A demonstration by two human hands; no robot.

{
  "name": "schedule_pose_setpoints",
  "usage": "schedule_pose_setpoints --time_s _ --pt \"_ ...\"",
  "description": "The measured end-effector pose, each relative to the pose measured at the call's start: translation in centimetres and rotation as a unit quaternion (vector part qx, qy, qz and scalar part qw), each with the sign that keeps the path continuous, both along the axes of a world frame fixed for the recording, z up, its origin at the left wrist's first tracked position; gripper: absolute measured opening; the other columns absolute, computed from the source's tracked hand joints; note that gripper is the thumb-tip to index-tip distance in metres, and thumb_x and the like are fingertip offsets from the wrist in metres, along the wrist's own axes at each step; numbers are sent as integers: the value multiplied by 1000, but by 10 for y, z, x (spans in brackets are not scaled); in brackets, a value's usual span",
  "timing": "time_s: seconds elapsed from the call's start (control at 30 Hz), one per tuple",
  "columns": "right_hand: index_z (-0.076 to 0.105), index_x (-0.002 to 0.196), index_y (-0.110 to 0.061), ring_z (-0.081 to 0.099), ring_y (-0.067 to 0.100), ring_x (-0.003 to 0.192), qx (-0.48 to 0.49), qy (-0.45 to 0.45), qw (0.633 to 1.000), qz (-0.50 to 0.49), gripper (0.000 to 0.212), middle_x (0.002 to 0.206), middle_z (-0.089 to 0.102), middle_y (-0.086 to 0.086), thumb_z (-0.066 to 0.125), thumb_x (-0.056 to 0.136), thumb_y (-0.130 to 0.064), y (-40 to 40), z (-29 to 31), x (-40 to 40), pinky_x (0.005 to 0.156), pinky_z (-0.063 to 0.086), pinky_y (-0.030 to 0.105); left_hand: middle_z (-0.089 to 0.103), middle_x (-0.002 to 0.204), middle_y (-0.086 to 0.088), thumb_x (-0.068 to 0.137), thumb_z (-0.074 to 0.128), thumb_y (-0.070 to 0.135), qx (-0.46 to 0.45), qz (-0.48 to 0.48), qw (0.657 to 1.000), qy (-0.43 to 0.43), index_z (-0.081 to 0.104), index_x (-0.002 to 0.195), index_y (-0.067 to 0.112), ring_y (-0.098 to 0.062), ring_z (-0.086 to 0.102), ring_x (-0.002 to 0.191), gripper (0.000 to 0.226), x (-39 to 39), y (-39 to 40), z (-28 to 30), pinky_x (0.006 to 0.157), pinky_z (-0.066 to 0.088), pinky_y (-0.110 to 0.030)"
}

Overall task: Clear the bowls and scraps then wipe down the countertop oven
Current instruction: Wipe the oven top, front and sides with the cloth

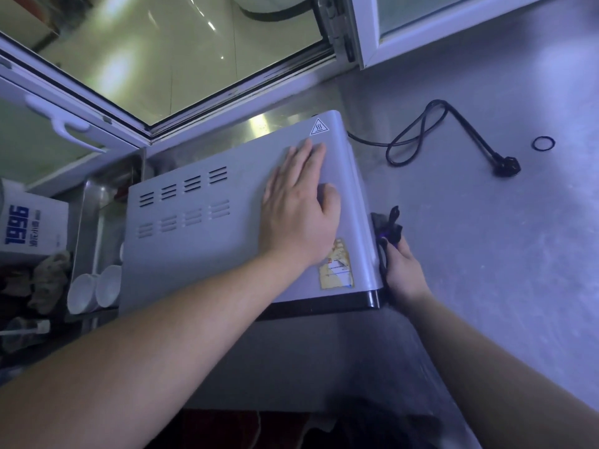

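In the head view, the countertop oven [227, 215] sat on the steel bench [486, 254] with its long axis running from lower left to upper right across the frame, its vented grey top facing the camera and its dark front edge nearest the person. The left hand [298, 205] lay flat on that top, fingers straight and spread toward the heat-warning triangle [318, 128], a wide grip that held nothing and seemed only to brace the casing. The right hand [402, 267] was down beside the oven's right side wall, fingers curled round a dark cloth [387, 226] that touched that wall near its front corner. So the surface being wiped lay directly left of the right hand, and I judged that the stroke would run along the side wall, away from the person toward the back where the power cord [418, 137] trailed off across the bench to its unplugged plug [507, 165]. The right hand was plainly the nearer one for that. White bowls [94, 291] stood on edge in a steel tray [87, 222] just left of the oven, apparently already cleared there. A small black ring [543, 143] lay well apart on the bench.
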State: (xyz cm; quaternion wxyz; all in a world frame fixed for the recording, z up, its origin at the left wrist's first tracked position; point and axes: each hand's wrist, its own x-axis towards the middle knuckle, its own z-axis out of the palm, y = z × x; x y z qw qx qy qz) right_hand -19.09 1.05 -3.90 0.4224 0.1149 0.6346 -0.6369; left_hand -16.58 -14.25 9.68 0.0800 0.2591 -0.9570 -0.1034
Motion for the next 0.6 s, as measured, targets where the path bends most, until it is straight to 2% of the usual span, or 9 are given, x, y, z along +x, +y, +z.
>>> schedule_pose_setpoints --time_s 0.1,0.13,0.2,0.27,0.33,0.4,0.47,0.53,0.6 --pt "62 108 -62 66 10 104 9 -28 999 -15 24 110 71 -21 52 100 -42 12 7 20 98 53 40 29 165 8 96 38 29 4 3 1000 4 39 156 23 -11 19 154 60 0 1 1 125 17 -40" --pt "61 111 -66 66 13 93 11 -32 999 -18 25 113 72 -17 51 97 -47 15 15 25 86 56 37 29 165 8 96 37 30 3 3 1000 5 39 155 23 -11 19 154 60 0 1 2 125 17 -40" --pt "57 115 -68 52 17 62 20 -45 999 -13 27 112 72 -6 47 97 -51 21 31 33 59 42 27 28 165 9 96 36 31 3 3 1000 3 39 155 24 -11 19 154 60 0 2 4 125 16 -39" --pt "57 115 -67 41 20 50 16 -51 999 -11 26 103 72 -3 46 99 -50 24 50 35 51 35 27 27 166 10 96 36 31 4 4 1000 1 38 156 24 -11 18 154 60 1 2 5 126 15 -38" --pt "58 116 -68 45 20 55 -5 -18 1000 -16 29 108 73 -15 46 100 -46 26 67 36 58 39 31 27 166 10 97 37 30 5 4 1000 -2 38 156 24 -11 18 154 59 1 2 6 126 14 -37" --pt "58 119 -67 57 18 74 -28 41 999 -20 32 116 70 -25 46 102 -42 26 86 37 70 43 33 26 166 10 98 38 30 6 3 1000 -5 38 156 24 -11 17 154 58 1 2 7 126 13 -36" --pt "59 125 -59 66 12 97 -47 90 995 -17 33 116 70 -27 46 105 -36 25 101 37 79 49 29 25 167 10 98 38 30 7 4 1000 -9 37 156 25 -11 16 155 58 1 2 8 126 11 -34" --pt "58 127 -54 65 4 108 -60 146 987 -6 35 118 70 -24 47 106 -28 21 115 35 86 50 19 24 167 10 99 39 29 12 6 1000 -8 37 156 24 -10 15 155 57 2 2 8 126 8 -33" --pt "55 134 -49 61 4 119 -75 209 975 20 43 129 66 -20 47 106 -19 15 121 31 100 49 25 24 167 10 100 41 27 19 6 1000 -1 37 156 24 -10 15 155 57 1 1 8 125 8 -32"
